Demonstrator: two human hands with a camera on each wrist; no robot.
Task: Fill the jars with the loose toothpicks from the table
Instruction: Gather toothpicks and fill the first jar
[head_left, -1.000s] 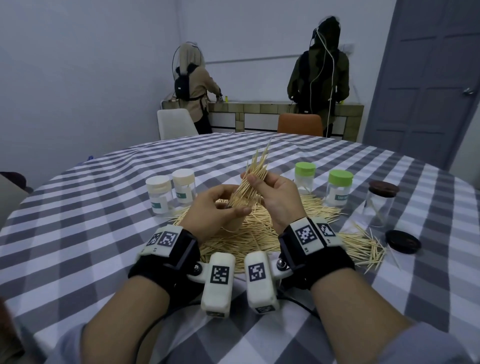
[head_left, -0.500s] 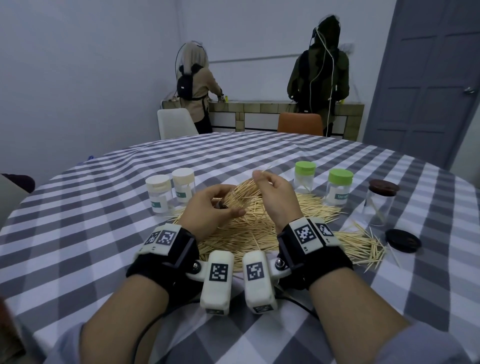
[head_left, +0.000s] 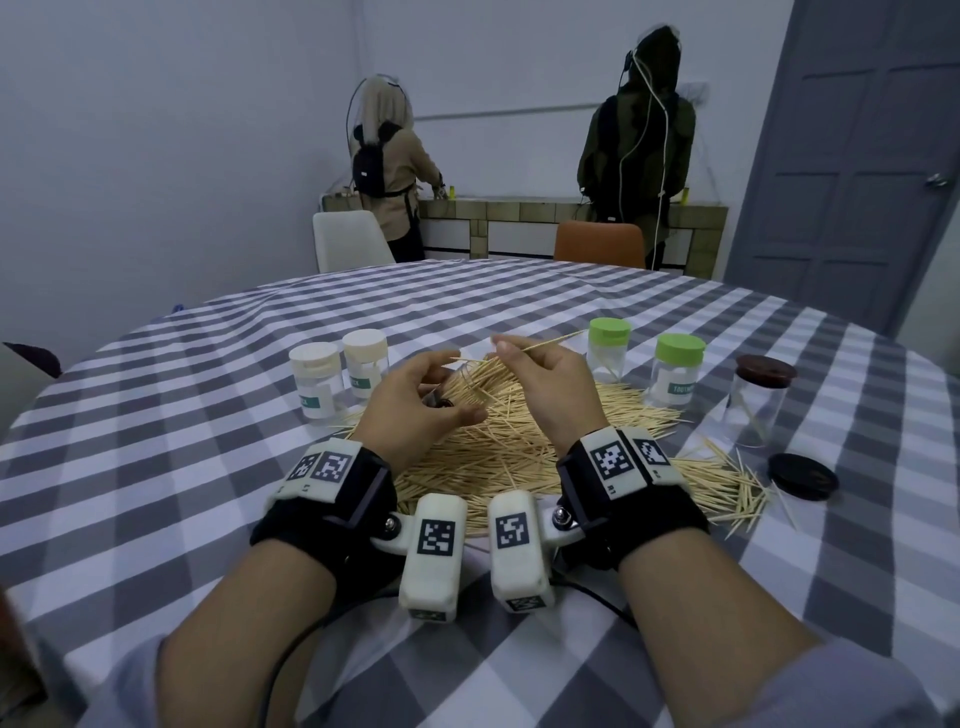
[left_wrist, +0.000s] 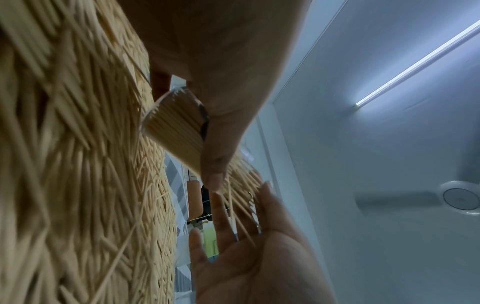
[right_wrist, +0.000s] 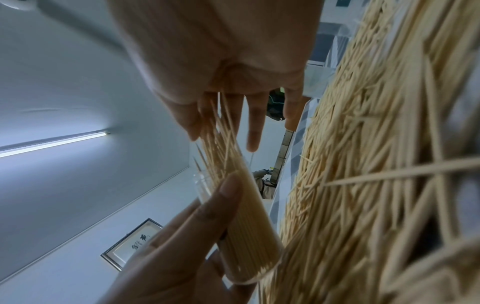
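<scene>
My left hand (head_left: 410, 400) grips a clear jar (head_left: 451, 391) tilted to the right over the table, its thumb along the jar wall (left_wrist: 176, 127). The jar (right_wrist: 249, 216) is packed with toothpicks whose ends fan out of its mouth. At those ends my right hand (head_left: 545, 384) pinches a few toothpicks (right_wrist: 218, 133) between thumb and forefinger, the other fingers (left_wrist: 223, 216) straight. One toothpick (head_left: 550, 343) sticks out to the right of that pinch. The loose toothpick pile (head_left: 493, 452) lies under both hands.
Two white-lidded jars (head_left: 317, 379) stand left of the pile, two green-lidded jars (head_left: 678, 369) right of it. A clear jar with a brown lid (head_left: 758, 400) and a loose black lid (head_left: 802, 475) are farther right. Two people stand at a far counter.
The bundle that stood up out of the jar has sunk into it. The jar has tilted over to the right, and my right hand has come down to the toothpick ends.
</scene>
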